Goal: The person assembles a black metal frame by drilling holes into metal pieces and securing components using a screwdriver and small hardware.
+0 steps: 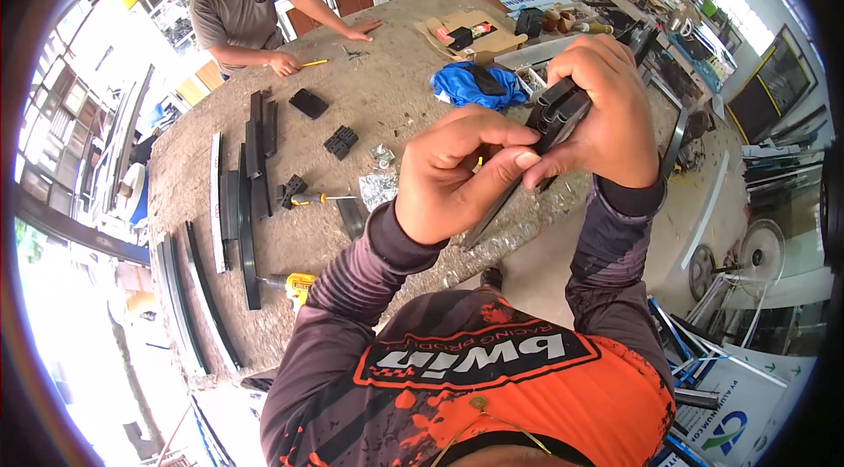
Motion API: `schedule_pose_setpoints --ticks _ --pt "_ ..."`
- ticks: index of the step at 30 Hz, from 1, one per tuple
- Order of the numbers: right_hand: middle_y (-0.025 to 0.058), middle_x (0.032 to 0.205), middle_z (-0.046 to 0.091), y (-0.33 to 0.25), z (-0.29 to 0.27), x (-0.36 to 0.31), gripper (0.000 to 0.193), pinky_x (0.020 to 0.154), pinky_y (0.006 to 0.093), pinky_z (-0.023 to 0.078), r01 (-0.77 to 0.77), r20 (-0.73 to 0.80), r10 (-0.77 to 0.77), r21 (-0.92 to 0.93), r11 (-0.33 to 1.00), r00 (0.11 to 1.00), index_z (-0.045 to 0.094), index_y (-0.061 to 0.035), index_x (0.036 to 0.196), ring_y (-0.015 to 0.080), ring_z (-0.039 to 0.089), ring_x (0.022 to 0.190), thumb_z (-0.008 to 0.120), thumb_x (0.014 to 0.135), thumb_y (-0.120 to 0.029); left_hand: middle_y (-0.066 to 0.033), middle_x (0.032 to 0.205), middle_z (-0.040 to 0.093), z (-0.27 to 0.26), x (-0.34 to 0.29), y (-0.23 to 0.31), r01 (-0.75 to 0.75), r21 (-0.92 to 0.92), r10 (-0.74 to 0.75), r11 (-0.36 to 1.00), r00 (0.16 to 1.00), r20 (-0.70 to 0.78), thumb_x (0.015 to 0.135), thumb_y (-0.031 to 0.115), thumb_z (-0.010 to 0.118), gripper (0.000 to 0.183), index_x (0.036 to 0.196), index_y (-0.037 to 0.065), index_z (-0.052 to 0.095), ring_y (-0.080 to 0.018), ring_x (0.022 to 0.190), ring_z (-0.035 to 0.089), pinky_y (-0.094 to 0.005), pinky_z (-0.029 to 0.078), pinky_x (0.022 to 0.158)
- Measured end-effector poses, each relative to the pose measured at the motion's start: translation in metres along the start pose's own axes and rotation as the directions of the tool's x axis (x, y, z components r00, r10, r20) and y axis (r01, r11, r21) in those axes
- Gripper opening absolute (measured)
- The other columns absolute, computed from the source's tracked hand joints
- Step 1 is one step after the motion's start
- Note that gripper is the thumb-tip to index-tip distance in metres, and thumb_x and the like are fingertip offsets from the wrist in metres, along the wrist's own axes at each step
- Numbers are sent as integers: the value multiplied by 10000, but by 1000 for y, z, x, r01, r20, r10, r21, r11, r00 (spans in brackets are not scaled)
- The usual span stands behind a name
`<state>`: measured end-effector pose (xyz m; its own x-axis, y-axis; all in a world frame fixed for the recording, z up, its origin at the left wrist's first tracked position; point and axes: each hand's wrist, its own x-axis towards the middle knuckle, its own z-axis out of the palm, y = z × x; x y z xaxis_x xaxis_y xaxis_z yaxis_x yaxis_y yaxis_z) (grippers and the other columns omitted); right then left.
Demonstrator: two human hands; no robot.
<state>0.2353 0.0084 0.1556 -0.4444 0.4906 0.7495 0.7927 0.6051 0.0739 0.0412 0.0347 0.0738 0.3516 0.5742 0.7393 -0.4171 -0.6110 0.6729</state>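
Observation:
My right hand is raised over the table's right side, wrapped round a black metal profile whose hollow, grooved end faces me. My left hand meets it at that end, thumb and forefinger pinched together against the edge. Whatever lies between those fingertips is too small and dark to name. Part of a long dark bar shows below my hands. Left of them on the table lie a yellow-handled screwdriver, small clear plastic bags and black ribbed blocks.
Several black profiles lie lengthwise on the table's left, with a yellow power drill near the front edge. Farther off are a blue cloth bundle and an opened cardboard box. Another person leans on the far left edge beside a yellow pencil.

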Motion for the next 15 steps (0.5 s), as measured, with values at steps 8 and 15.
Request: schedule_pose_setpoints --ticks 8,15 --pt "56 845 585 -2 -4 -4 839 771 404 418 -2 16 2 -23 1000 1000 557 -77 878 298 553 794 772 400 -733 -16 897 621 6 6 -24 208 -503 -215 839 976 44 838 -41 714 199 972 15 579 -63 787 584 -220 491 708" --pt "57 832 577 1 -5 -7 844 766 404 414 14 23 -13 -34 999 1000 557 -72 883 297 550 790 747 425 -754 -24 911 624 11 1 -22 187 -450 -202 873 979 15 842 -29 704 189 985 16 589 -79 793 578 -232 472 717"
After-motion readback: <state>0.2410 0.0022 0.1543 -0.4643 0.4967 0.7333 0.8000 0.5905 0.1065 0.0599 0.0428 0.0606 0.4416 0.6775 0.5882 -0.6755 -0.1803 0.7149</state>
